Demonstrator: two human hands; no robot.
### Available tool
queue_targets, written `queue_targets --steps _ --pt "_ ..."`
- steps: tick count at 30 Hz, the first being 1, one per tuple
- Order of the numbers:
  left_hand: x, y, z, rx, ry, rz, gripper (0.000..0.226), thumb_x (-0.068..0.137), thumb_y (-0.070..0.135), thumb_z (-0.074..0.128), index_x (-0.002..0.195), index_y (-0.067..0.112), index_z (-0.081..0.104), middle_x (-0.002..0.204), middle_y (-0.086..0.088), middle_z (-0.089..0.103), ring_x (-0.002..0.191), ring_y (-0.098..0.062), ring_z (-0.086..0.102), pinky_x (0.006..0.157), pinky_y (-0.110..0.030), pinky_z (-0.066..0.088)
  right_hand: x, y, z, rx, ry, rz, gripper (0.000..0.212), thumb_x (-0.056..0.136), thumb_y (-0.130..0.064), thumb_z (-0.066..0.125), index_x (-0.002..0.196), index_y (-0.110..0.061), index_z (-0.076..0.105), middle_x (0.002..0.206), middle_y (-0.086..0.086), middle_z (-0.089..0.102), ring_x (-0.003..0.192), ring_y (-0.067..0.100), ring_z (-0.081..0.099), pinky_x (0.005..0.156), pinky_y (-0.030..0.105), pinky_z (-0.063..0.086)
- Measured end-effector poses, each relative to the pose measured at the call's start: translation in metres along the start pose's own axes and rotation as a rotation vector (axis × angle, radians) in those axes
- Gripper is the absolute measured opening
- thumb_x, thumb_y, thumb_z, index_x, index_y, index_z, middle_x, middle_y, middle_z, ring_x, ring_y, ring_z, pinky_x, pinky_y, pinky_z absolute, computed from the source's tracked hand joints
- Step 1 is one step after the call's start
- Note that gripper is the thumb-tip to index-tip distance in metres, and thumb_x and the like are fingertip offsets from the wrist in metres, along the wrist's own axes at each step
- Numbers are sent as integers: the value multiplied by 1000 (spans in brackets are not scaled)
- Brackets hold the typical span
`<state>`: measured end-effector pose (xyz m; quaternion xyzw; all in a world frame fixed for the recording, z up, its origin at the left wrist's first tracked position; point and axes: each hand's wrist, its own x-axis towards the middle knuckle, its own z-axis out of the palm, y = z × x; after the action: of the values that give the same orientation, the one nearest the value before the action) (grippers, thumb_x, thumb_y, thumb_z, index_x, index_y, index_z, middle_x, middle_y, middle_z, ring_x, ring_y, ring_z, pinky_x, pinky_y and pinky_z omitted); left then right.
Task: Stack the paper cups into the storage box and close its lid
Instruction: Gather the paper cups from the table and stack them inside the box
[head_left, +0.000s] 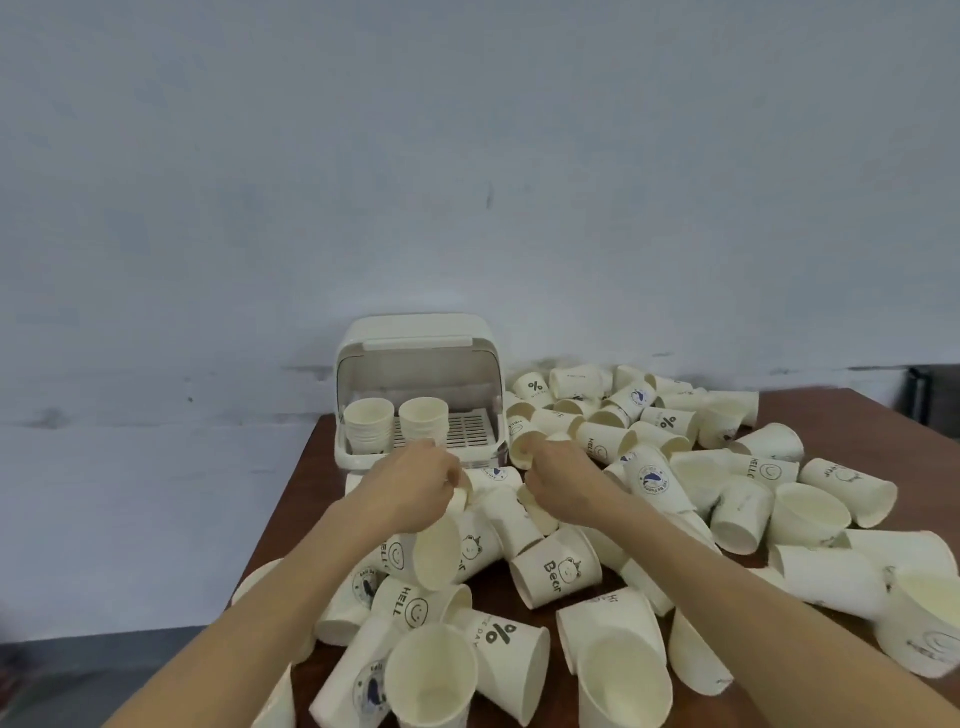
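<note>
A cream storage box (363, 457) stands at the table's far left with its lid (415, 332) swung up. Two stacks of paper cups (370, 422) (424, 415) stand inside on its slatted floor. Several loose cream cups lie on their sides all over the table. My left hand (415, 483) is just in front of the box, its fingers curled round the rim of a lying cup (460, 501). My right hand (563, 480) grips another lying cup (540, 512) beside it. A further cup (522, 447) lies just behind that hand.
The brown table (291, 519) ends at its left edge close to the box. A pale wall rises behind. Printed cups such as the "Bear" cup (556, 569) and a "%" cup (501, 652) crowd the near and right parts of the table.
</note>
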<state>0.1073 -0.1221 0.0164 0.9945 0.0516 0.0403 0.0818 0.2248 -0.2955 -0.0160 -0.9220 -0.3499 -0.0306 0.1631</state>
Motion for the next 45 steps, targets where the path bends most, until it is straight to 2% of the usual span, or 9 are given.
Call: queue_targets --steps 3,6,10,19,25,29,35,41,45 --pt "-23 -3 -7 -47 -47 28 31 90 15 43 101 28 69 110 2 58 100 -16 56 87 -36 49 -12 -8 7 -9 -2 -13 18 87 -5 42 100 -6 54 87 7 55 76 26 54 53 27 33" --pt "-41 -5 -12 -14 -121 40 37 90 13 41 101 31 71 118 5 53 106 -15 54 88 -33 48 -22 -13 10 23 -16 -40 26 88 -6 42 109 -5 56 95 9 61 89 29 58 74 40 50" --pt "-55 -4 -7 189 -174 14 45 87 1 45 114 32 65 119 4 47 102 -17 52 73 -29 42 -30 -17 7 21 -8 -31 33 91 -9 42 120 -6 57 114 11 62 104 30 57 85 40 50" --pt "-62 0 7 354 -37 17 35 85 -4 45 113 14 56 114 -3 49 102 -23 49 70 -32 37 -40 -17 7 -52 -42 18 30 88 -7 41 111 -2 60 108 14 64 102 30 56 81 44 51" --pt "-56 -3 5 367 5 23 23 87 1 45 103 13 56 108 -4 51 97 -23 51 68 -32 36 -26 -11 -1 -106 -36 162 14 86 -12 42 89 -6 54 94 9 60 83 26 56 64 34 44" --pt "-49 -12 -1 339 22 10 21 90 9 46 106 16 57 108 -2 53 96 -22 54 66 -31 37 -16 -1 -5 -145 -5 217 14 88 -8 44 95 -7 57 97 8 60 85 25 57 69 33 48" --pt "-37 -26 -11 273 114 21 15 93 19 45 103 18 56 106 0 55 92 -21 56 64 -31 39 4 21 -12 -183 -129 26 49 84 8 46 108 -26 73 108 -3 58 87 13 54 72 25 47" --pt "-19 -23 -13 228 156 22 16 94 19 44 103 17 56 104 -1 56 92 -22 57 67 -34 46 12 16 -6 -538 -349 -139 36 92 -3 48 116 -20 69 121 2 53 95 20 55 72 28 42" --pt "-10 -21 -17 191 167 21 18 94 19 42 105 15 55 105 -2 55 93 -24 57 71 -41 50 18 11 -2 -789 -371 -212 22 91 -1 51 110 -5 62 103 11 57 99 28 61 68 31 38"
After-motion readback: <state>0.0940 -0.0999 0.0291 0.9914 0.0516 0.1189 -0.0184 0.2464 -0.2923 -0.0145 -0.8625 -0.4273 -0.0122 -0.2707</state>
